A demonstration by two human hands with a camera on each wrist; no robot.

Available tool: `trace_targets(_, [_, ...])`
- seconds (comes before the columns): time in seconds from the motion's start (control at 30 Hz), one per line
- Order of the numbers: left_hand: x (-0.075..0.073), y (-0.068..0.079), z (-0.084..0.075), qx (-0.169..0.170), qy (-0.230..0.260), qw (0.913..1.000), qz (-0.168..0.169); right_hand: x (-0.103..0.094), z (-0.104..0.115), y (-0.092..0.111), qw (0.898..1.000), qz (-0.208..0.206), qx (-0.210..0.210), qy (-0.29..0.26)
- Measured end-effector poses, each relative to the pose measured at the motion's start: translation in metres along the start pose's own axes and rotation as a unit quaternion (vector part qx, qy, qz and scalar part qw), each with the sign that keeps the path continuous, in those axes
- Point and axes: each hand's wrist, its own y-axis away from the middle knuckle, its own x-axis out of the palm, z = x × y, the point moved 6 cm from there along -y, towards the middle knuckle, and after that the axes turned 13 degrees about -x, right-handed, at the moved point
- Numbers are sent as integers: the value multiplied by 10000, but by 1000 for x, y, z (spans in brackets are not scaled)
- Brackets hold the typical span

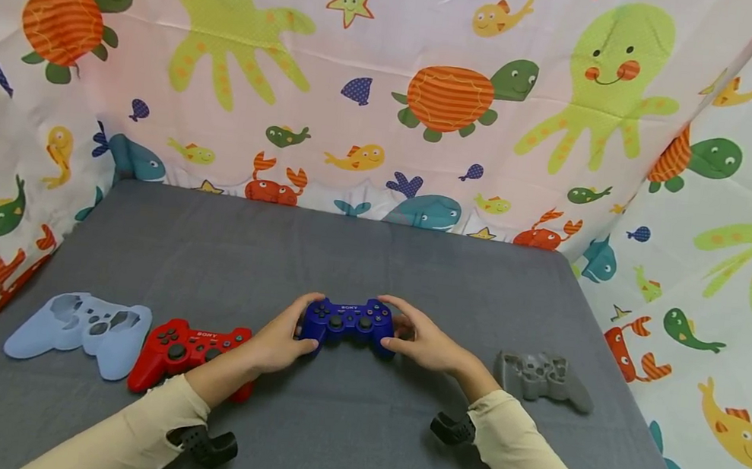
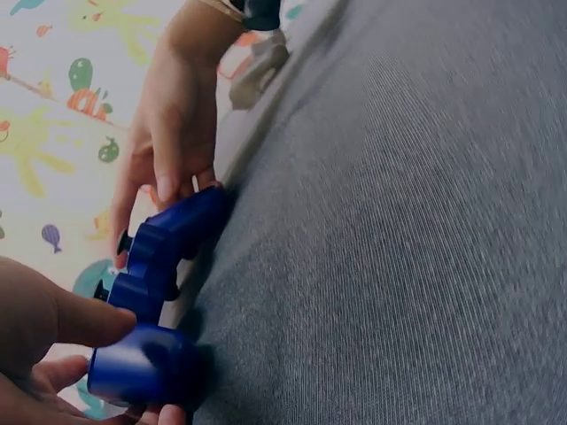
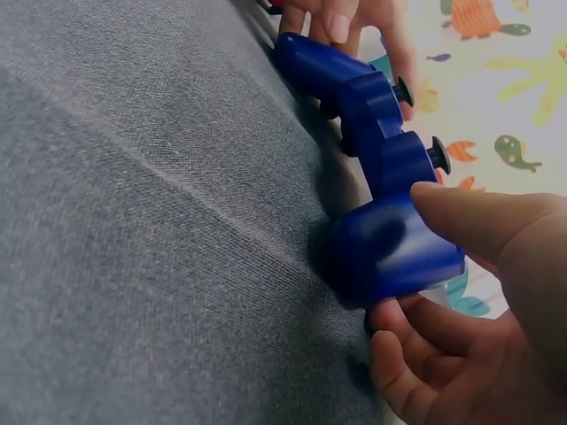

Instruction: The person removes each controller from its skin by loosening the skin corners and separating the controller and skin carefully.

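Observation:
A blue game controller (image 1: 350,313) with black thumbsticks is held between both hands at the middle of the grey table. My left hand (image 1: 278,340) grips its left handle, thumb on top and fingers underneath, as the left wrist view shows on the controller's near handle (image 2: 133,365). On the opposite handle, my right hand (image 1: 428,342) holds on the same way; in the right wrist view its thumb lies over the controller (image 3: 399,252) and the fingers curl below. The controller sits close over the cloth. Partly behind my left forearm lies a red game controller (image 1: 160,353).
Far left lies a light blue controller-shaped cover (image 1: 65,339) with cut-outs. A grey controller-shaped cover (image 1: 542,380) rests right of my right forearm. A curtain (image 1: 382,44) printed with sea animals hangs behind the grey table (image 1: 340,445) and along its sides.

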Motion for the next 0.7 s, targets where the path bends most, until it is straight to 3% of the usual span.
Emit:
trace_targets(0.13, [0,0,0,-175,632,9976,222,0,-2,-4,10000,29,-82,-9])
trace_targets(0.3, [-1,0,3,-354,1458,9876,472,0,-4,-4,9999,61,-152,-43])
trace_targets(0.7, [1,-4,8,-497,1812,9817,323,0,-5,-4,9996,28,-107,-268])
